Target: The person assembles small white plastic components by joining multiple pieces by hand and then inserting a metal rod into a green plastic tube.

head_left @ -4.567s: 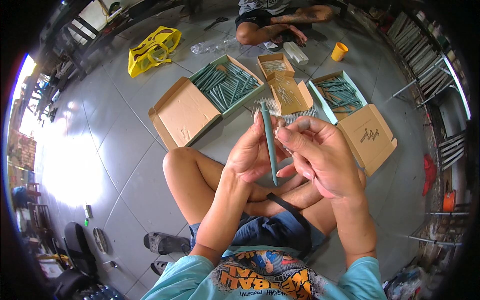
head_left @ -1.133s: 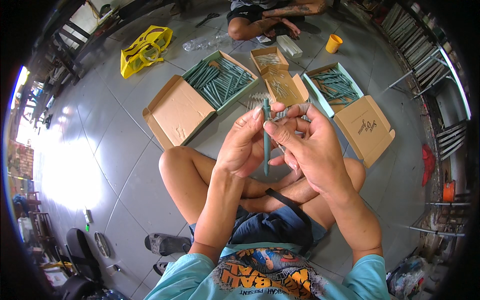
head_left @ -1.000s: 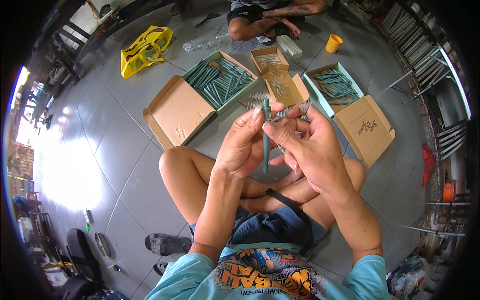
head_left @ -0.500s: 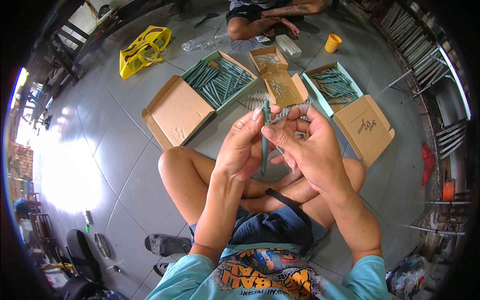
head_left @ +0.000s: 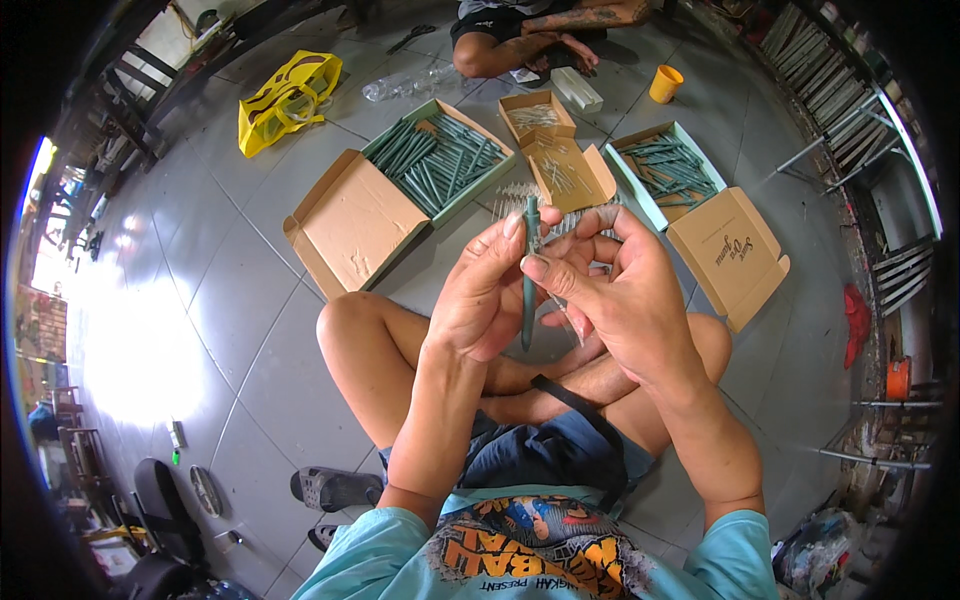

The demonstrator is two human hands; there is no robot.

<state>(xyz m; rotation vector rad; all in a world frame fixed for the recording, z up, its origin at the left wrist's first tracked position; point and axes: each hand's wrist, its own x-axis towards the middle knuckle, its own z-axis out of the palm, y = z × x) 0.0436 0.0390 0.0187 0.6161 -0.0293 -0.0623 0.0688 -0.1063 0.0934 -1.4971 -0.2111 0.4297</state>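
Note:
My left hand [head_left: 478, 295] holds a dark green pen [head_left: 529, 315] upright, pinching its upper part between thumb and fingers. My right hand [head_left: 635, 305] is closed beside it, its thumb and fingertips touching the pen near the top. Thin clear plastic pieces [head_left: 574, 318] show in the curl of my right fingers; their exact kind is hard to make out. Just beyond my hands, more small clear pieces [head_left: 512, 200] lie on the floor, partly hidden by my fingers.
Ahead left, an open cardboard box [head_left: 355, 225] holds many green pens; another pen box [head_left: 728, 255] stands ahead right. Between them sits a small brown box [head_left: 600, 178] with clear pieces. Farther off are a yellow bag [head_left: 290, 100], an orange cup [head_left: 665, 85] and another person's legs [head_left: 490, 55].
Almost nothing differs. My right thumb has shifted very slightly against the pen, and both hands keep their hold.

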